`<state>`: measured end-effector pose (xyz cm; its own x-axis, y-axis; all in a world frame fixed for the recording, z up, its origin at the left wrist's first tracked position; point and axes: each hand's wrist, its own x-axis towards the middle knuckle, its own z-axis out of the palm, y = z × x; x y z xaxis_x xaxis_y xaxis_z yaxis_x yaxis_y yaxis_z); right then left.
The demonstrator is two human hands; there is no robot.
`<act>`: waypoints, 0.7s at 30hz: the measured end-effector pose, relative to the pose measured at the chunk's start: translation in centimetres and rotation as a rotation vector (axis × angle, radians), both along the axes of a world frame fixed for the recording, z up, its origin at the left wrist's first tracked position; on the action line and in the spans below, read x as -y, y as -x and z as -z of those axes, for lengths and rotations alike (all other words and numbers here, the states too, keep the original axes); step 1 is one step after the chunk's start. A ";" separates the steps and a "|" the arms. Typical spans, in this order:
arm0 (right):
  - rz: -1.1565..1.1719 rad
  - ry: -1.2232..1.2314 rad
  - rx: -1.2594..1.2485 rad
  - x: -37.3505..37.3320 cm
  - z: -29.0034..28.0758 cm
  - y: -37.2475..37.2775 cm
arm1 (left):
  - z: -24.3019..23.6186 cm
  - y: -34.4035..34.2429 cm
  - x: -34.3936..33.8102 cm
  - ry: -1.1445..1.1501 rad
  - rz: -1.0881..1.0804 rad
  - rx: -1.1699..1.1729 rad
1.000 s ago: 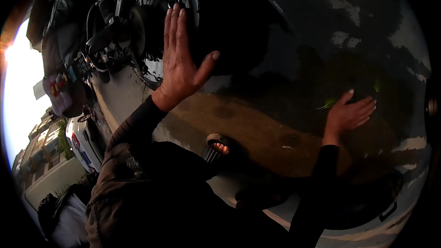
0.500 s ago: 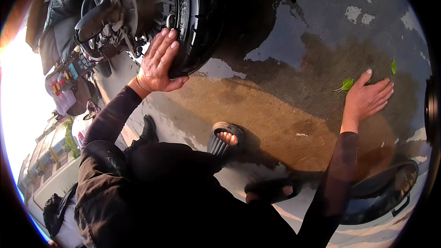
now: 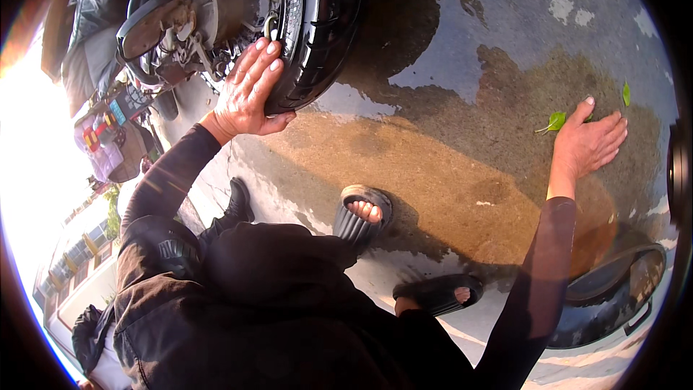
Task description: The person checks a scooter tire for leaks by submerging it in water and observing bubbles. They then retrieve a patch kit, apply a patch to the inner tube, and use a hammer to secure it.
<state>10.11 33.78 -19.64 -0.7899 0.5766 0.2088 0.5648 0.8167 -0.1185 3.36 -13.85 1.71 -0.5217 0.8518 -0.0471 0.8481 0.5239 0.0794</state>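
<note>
A motorcycle wheel's black tyre (image 3: 328,36) stands at the upper left, its tread wet and shiny. My left hand (image 3: 249,97) lies against the tyre's lower sidewall with fingers stretched out and thumb apart. Its fingertips are just below a bent metal valve stem (image 3: 271,25) near the rim. Over to the right, my right hand (image 3: 588,144) is spread palm down at the wet ground, holding nothing visible. Whether its palm presses on the ground I cannot tell. A green leaf (image 3: 556,122) lies beside its thumb, and a second small leaf (image 3: 626,94) is just past the fingers.
Wet, stained concrete (image 3: 433,173) spreads between my hands. A black basin (image 3: 585,336) with a side handle sits at the lower right. A foot in a black slide sandal (image 3: 357,227) and another slide (image 3: 437,295) are close below. A black boot (image 3: 237,202) stands at left.
The whole view has shifted slightly. My left hand keeps its place on the tyre, and my right hand stays spread by the leaves.
</note>
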 end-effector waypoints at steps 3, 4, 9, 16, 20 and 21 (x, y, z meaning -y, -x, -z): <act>0.011 0.015 -0.006 0.2 -0.4 0.1 | 0.1 0.2 0.2 0.046 0.043 -0.023; 0.012 0.022 -0.006 0.2 -0.5 0.1 | 0.0 0.2 0.3 0.051 0.041 -0.023; 0.012 0.003 0.011 0.1 -0.3 0.2 | 0.4 0.0 0.1 0.016 0.011 -0.017; 0.040 0.003 0.010 0.1 -0.6 0.5 | 0.2 -0.4 0.4 0.033 0.000 -0.035; 0.071 0.013 0.013 -0.5 -0.8 0.3 | -2.9 0.0 -3.6 0.200 -0.062 -0.033; 0.069 0.030 0.031 -0.2 -0.3 0.4 | -3.3 -0.5 -4.6 0.149 -0.031 -0.098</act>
